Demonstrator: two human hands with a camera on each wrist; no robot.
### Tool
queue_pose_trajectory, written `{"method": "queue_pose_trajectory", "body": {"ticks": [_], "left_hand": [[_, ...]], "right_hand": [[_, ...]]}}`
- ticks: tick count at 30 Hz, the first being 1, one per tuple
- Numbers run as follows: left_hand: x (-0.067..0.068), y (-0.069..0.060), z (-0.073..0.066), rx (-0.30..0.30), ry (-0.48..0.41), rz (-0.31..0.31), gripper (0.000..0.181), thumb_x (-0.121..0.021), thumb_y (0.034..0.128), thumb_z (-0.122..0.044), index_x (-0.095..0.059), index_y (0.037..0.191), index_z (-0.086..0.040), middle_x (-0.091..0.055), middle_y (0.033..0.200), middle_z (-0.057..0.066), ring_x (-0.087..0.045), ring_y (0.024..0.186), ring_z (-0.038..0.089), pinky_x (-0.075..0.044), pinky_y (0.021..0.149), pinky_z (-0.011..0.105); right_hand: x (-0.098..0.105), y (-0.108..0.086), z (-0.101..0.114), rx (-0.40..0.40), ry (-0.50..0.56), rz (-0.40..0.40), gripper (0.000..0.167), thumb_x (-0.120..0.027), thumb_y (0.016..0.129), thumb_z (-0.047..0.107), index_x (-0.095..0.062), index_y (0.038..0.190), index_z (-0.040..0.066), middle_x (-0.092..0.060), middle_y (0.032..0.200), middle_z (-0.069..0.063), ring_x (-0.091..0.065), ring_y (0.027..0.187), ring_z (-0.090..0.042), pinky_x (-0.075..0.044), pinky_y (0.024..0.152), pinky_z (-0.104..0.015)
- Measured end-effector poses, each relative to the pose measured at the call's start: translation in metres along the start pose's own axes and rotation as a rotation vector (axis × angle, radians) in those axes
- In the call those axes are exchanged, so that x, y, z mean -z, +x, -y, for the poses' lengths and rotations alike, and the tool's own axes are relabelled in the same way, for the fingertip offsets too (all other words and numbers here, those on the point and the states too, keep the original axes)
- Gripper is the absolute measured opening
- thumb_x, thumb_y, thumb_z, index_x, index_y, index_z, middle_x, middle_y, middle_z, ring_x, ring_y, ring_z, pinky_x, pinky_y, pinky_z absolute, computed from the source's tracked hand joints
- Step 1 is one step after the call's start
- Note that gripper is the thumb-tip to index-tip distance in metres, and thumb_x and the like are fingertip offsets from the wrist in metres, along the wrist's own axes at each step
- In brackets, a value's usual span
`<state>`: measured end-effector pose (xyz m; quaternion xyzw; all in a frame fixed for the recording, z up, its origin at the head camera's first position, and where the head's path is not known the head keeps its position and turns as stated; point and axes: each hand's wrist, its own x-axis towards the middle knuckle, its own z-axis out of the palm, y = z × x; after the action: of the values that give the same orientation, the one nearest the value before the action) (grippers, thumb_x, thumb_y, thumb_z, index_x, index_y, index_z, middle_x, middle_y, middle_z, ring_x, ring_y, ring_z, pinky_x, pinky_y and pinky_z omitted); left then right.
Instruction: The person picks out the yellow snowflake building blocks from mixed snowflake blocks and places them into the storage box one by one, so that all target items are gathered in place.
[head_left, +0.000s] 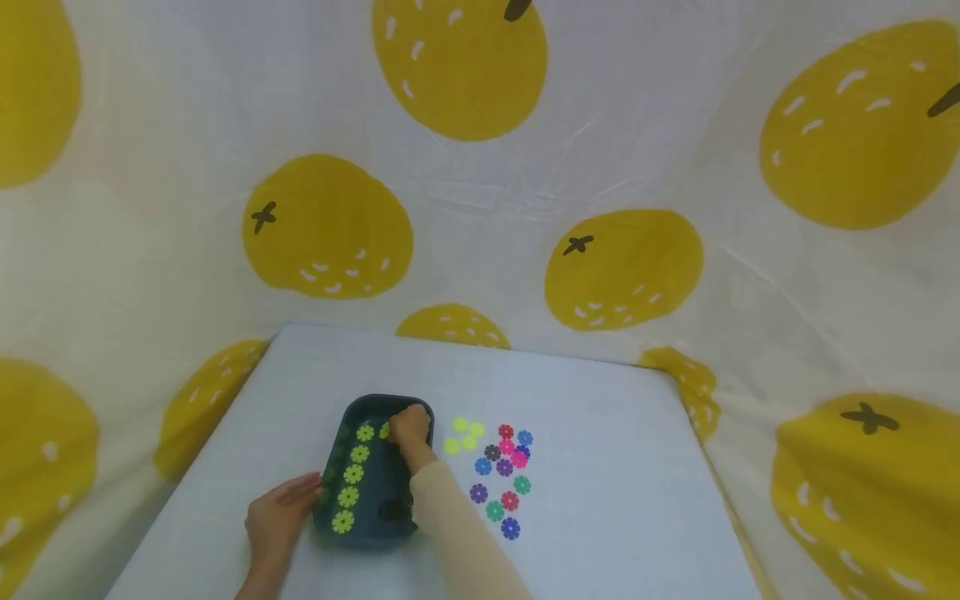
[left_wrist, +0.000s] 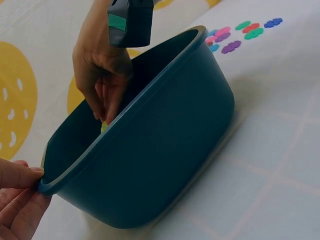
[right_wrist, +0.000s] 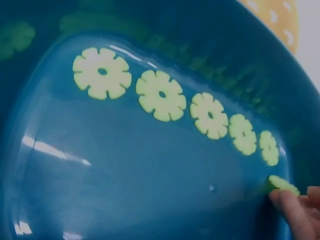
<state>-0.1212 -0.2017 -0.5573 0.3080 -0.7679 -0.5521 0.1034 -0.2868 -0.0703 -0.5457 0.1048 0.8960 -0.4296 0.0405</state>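
Note:
A dark teal plastic basin (left_wrist: 160,145) stands on the table, with a row of yellow-green notched discs (right_wrist: 161,96) lying flat along one side of its floor. My left hand (head_left: 279,517) pinches the basin's rim between thumb and fingers at the near left. Inside the basin's far end, my right hand (head_left: 410,429) pinches another yellow-green notched disc (right_wrist: 283,185) by its edge. That disc is tilted, beside the end of the row; whether it touches the floor I cannot tell.
Right of the basin lie several loose yellow-green discs (head_left: 469,442). Farther right is a scatter of red, pink, blue, purple, green and black discs (head_left: 504,467). A white cloth (head_left: 615,483) covers the table; a fruit-patterned curtain (head_left: 480,183) hangs around it.

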Motion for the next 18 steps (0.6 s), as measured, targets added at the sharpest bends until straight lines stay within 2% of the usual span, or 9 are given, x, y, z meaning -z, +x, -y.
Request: {"method": "queue_pose_trajectory", "body": {"ticks": [3,5,7,8,10,12,14,16,18], "left_hand": [[-0.002,0.002,0.002,-0.028,0.005,-0.006,0.033,-0.078,0.0844,-0.013,-0.071,0.115,-0.006,-0.072,0.114,0.009,-0.05,0.073,-0.026,-0.048,0.066,0.001],[-0.002,0.004,0.003,-0.035,0.001,-0.01,0.032,-0.078,0.0843,-0.012,-0.071,0.115,-0.005,-0.073,0.114,0.009,-0.051,0.073,-0.026,-0.048,0.066,0.001],[-0.003,0.004,0.003,-0.026,0.004,-0.008,0.032,-0.078,0.0846,-0.012,-0.071,0.115,-0.006,-0.073,0.113,0.009,-0.051,0.073,-0.026,-0.047,0.066,0.001],[-0.002,0.004,0.002,-0.021,0.003,-0.006,0.032,-0.078,0.0846,-0.013,-0.071,0.115,-0.006,-0.073,0.113,0.009,-0.051,0.072,-0.026,-0.047,0.066,0.001],[-0.002,0.003,0.001,-0.022,0.005,-0.005,0.033,-0.079,0.0841,-0.013,-0.071,0.115,-0.005,-0.073,0.112,0.009,-0.05,0.071,-0.026,-0.046,0.064,0.0],[-0.002,0.002,-0.001,-0.025,0.012,-0.01,0.033,-0.079,0.0836,-0.013,-0.071,0.115,-0.005,-0.073,0.112,0.01,-0.05,0.071,-0.026,-0.045,0.064,-0.001],[-0.001,0.001,-0.003,-0.032,0.013,-0.011,0.033,-0.079,0.0831,-0.013,-0.071,0.115,-0.004,-0.073,0.112,0.01,-0.049,0.071,-0.026,-0.044,0.063,-0.001],[0.0,0.0,-0.004,-0.037,0.009,-0.007,0.034,-0.079,0.0831,-0.013,-0.071,0.115,-0.003,-0.073,0.112,0.011,-0.049,0.071,-0.026,-0.045,0.063,-0.001],[0.001,0.001,-0.004,-0.031,0.002,-0.003,0.035,-0.079,0.0834,-0.012,-0.07,0.115,-0.002,-0.073,0.112,0.012,-0.05,0.071,-0.026,-0.046,0.063,0.0]], "right_hand": [[0.005,-0.004,0.003,0.016,0.036,0.006,0.007,-0.063,0.083,0.001,-0.065,0.086,-0.005,-0.065,0.069,-0.012,-0.064,0.063,-0.023,-0.058,0.054,-0.029],[0.008,-0.007,0.007,0.028,0.025,0.013,0.01,-0.063,0.084,0.003,-0.065,0.089,-0.006,-0.065,0.067,-0.011,-0.064,0.062,-0.024,-0.056,0.053,-0.029],[0.012,-0.009,0.009,0.049,-0.001,0.007,0.008,-0.064,0.084,0.005,-0.064,0.085,-0.003,-0.062,0.065,-0.009,-0.06,0.06,-0.021,-0.054,0.053,-0.03],[0.014,-0.008,0.009,0.073,-0.023,-0.005,0.008,-0.063,0.083,0.004,-0.063,0.078,-0.002,-0.06,0.062,-0.008,-0.057,0.057,-0.02,-0.053,0.052,-0.03],[0.02,-0.007,0.009,0.126,-0.048,-0.042,0.02,-0.061,0.081,0.003,-0.055,0.063,0.003,-0.05,0.055,-0.005,-0.046,0.053,-0.017,-0.046,0.049,-0.029],[0.03,-0.003,0.01,0.157,-0.034,-0.081,0.028,-0.062,0.079,0.002,-0.053,0.053,0.006,-0.048,0.05,0.0,-0.041,0.051,-0.014,-0.041,0.047,-0.027],[0.044,0.003,0.01,0.133,0.094,-0.066,0.029,-0.062,0.08,-0.001,-0.06,0.052,0.006,-0.053,0.048,0.002,-0.047,0.046,-0.011,-0.047,0.046,-0.024],[0.06,0.012,0.007,0.068,0.251,-0.045,0.017,-0.065,0.081,-0.004,-0.071,0.065,0.001,-0.065,0.056,-0.003,-0.061,0.052,-0.015,-0.056,0.051,-0.025],[0.079,0.021,0.0,0.009,0.331,-0.051,0.009,-0.068,0.08,-0.003,-0.076,0.081,-0.001,-0.073,0.067,-0.01,-0.071,0.062,-0.021,-0.06,0.059,-0.027]]}}
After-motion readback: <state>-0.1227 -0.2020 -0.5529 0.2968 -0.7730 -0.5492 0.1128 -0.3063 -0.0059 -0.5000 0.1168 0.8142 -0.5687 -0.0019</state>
